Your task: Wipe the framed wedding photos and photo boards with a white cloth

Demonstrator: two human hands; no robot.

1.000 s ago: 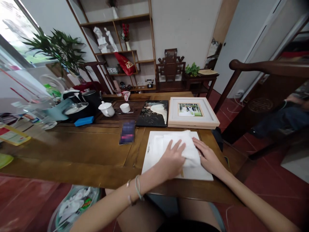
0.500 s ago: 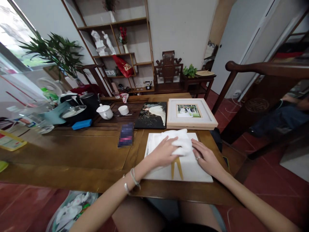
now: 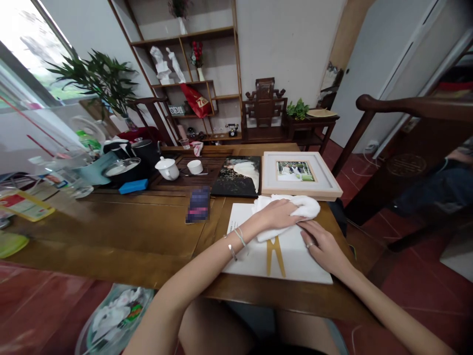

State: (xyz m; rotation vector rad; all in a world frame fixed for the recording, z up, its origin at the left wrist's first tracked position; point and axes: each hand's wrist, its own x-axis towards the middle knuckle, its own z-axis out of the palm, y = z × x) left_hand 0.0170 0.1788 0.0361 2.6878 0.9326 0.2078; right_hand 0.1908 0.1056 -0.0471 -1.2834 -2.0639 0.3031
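My left hand [image 3: 283,215] presses a bunched white cloth [image 3: 308,206] onto a white panel [image 3: 244,268] at the table's near edge. Its fingers curl over the cloth and partly sink into it. My right hand [image 3: 320,241] lies along the panel's right side, fingers stretched out and close together, fingertips beside the cloth. A ring shows on one finger. Below the cloth, a gold shape with two splayed legs [image 3: 274,256] shows on the panel; its top is hidden. Small dark print marks the panel's left side.
Behind the panel are a framed photo [image 3: 327,186] and a dark picture with a white shape [image 3: 231,182]. A blurred-out dark item [image 3: 198,204], a white lidded cup [image 3: 167,168] and a blue sponge-like block [image 3: 133,186] stand leftward. A bin [image 3: 114,315] is below.
My left hand has slid the cloth rightward across the panel, so the cloth now reaches past its upper right corner. My right hand stays along the panel's right side, its fingers slightly lower.
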